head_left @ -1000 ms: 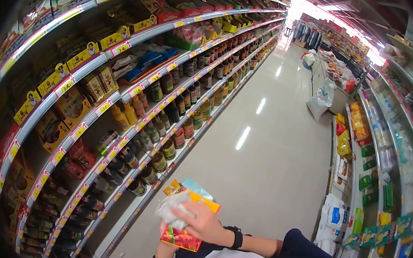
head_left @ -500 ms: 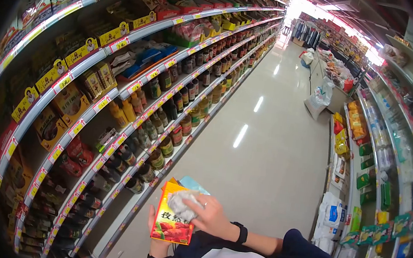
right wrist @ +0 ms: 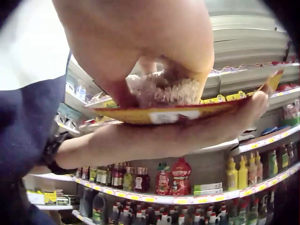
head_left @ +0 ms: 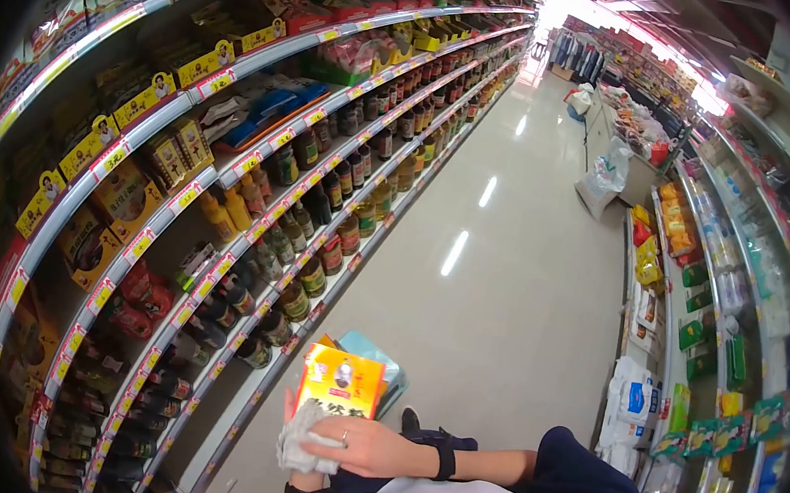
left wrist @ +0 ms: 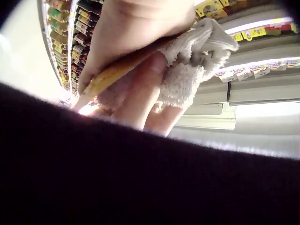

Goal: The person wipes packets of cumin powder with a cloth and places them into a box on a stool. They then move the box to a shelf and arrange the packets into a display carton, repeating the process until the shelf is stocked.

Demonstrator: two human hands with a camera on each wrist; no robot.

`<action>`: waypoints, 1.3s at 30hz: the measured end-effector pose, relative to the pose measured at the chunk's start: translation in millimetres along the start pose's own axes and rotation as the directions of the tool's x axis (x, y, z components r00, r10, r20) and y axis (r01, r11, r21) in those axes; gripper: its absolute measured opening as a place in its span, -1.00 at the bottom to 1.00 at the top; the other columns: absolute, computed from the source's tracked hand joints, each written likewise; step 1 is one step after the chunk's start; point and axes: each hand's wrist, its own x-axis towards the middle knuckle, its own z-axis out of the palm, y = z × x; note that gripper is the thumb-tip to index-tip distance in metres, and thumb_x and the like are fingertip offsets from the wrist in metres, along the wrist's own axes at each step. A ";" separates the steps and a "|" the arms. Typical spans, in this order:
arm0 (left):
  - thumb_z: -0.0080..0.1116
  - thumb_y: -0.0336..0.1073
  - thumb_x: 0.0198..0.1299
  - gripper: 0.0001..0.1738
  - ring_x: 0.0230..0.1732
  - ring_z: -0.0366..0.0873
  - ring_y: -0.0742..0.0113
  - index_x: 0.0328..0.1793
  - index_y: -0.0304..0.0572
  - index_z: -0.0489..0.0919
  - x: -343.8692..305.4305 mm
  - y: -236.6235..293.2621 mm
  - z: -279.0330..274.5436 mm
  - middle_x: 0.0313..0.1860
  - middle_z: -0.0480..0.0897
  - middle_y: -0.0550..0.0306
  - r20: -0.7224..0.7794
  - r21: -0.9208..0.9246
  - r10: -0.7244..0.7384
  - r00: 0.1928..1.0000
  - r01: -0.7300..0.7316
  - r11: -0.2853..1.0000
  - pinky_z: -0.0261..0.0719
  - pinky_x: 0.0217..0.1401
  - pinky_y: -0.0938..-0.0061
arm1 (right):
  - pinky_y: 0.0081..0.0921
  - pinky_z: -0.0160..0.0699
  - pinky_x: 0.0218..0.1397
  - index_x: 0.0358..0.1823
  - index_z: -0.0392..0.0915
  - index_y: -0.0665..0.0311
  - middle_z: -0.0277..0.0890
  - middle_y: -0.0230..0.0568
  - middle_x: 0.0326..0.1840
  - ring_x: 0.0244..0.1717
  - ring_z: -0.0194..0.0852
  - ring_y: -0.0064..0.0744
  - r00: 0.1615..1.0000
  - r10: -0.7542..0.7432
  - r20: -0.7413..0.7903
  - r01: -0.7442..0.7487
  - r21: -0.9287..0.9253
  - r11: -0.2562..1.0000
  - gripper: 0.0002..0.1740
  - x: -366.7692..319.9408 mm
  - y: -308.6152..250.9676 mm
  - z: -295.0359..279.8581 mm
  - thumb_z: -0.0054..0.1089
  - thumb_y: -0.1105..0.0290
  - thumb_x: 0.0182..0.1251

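An orange-yellow seasoning packet (head_left: 341, 377) with printed characters is in my left hand (right wrist: 173, 140), which lies along its underside with fingertips curled at its far edge. My right hand (head_left: 376, 447) grips a bunched white terry cloth (head_left: 305, 436) against the packet's lower front. The cloth covers the lower print in the head view. In the left wrist view the packet's yellow edge runs between the left palm and the right hand's fingers, with the fuzzy cloth (left wrist: 180, 84) beside them. A light-blue flat item (head_left: 375, 352) shows behind the packet.
A long shelf of bottles and jars (head_left: 295, 299) runs along my left. On the right stands another shelf with white packs (head_left: 633, 393) and green packages. A filled plastic bag (head_left: 602, 186) sits on the aisle floor (head_left: 492, 322) further on, beside a counter.
The cloth in my right hand moves from the packet's upper part down to its lower left. The packet's lower red picture shows half a second ago and is now covered.
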 end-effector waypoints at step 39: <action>-0.40 0.14 0.50 -0.35 0.44 0.31 0.06 0.53 -0.04 0.20 -15.3 -12.7 -25.8 0.46 0.34 0.03 0.066 0.091 0.077 0.995 -0.082 0.992 0.28 0.47 0.11 | -0.16 0.44 0.20 0.30 0.42 0.13 0.43 0.01 0.08 0.09 0.45 0.06 0.963 0.148 -0.223 -0.182 -0.140 0.973 -0.27 21.9 13.3 -24.9 0.25 0.48 -0.05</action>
